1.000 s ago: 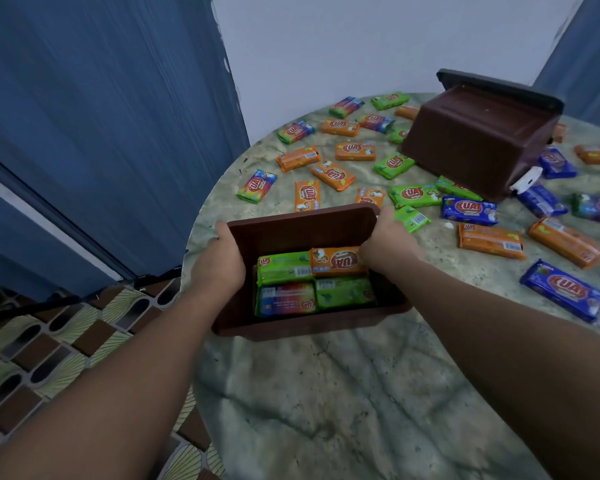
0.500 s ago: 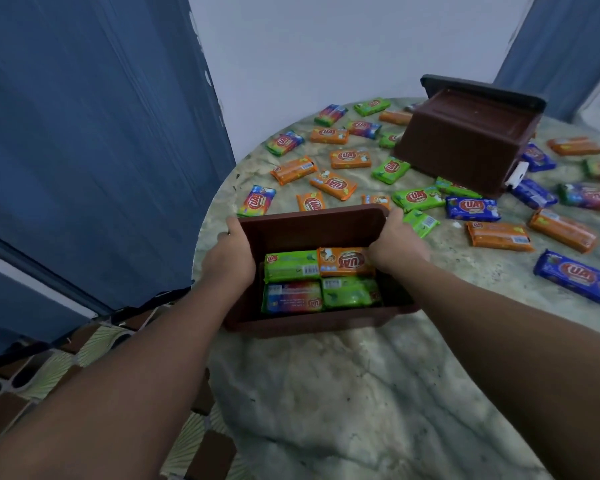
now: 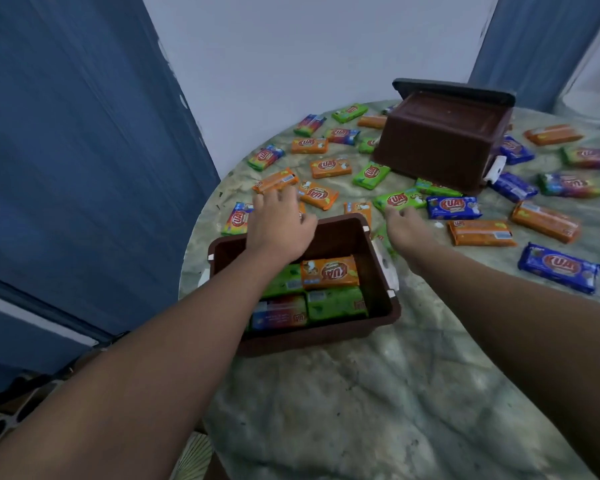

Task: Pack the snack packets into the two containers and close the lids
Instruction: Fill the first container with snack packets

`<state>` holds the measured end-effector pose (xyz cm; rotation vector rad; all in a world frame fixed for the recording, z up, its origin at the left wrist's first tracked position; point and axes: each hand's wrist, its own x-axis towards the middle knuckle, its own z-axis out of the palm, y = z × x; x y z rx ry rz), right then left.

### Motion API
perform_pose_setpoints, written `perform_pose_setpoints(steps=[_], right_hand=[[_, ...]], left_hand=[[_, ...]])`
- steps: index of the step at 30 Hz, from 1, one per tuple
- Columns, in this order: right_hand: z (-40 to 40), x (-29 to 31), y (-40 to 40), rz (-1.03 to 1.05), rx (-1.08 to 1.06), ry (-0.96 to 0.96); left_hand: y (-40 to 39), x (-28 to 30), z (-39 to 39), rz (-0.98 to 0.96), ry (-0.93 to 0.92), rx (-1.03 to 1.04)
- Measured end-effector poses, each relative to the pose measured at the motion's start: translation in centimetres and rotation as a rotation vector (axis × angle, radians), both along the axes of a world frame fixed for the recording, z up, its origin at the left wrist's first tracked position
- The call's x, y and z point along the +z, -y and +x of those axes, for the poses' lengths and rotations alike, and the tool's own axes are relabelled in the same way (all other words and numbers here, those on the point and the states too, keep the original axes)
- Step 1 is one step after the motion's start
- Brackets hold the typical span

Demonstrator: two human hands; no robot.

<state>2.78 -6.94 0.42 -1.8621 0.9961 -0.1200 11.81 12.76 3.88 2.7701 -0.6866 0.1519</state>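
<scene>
An open brown container (image 3: pixel 381 292) sits on the table's near left, holding several snack packets, an orange one (image 3: pixel 329 271) on top. My left hand (image 3: pixel 278 223) stretches over its far rim, fingers straight, tips at an orange packet (image 3: pixel 275 180). My right hand (image 3: pixel 407 230) lies past the container's right corner, fingertips at a green packet (image 3: pixel 400 199). A second brown container (image 3: pixel 440 140) lies tipped at the far side on its dark lid (image 3: pixel 454 89). Many orange, green, blue and rainbow packets are scattered around.
The round marble table (image 3: pixel 378 393) has bare surface in front of the near container. Blue curtains (image 3: pixel 66 150) hang at left and far right, with a pale wall between them. The table's left edge drops to a patterned floor (image 3: pixel 11 410).
Both hands have let go of the near container's sides and reached forward to the loose packets behind it. The container now rests on the table.
</scene>
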Motion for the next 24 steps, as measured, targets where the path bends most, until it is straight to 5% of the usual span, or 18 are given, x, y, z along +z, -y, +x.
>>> perform_pose_setpoints(steps=[14,24], right_hand=[[1.6,-3.3,4.8,-0.033,-0.028,-0.153],[4.4,-5.7,6.1,-0.055,-0.118,-0.289]], left_hand=[[13.5,-2.2,6.5,0.011,-0.341,-0.095],[17.2,-5.6,10.1,0.343,-0.572,-0.107]])
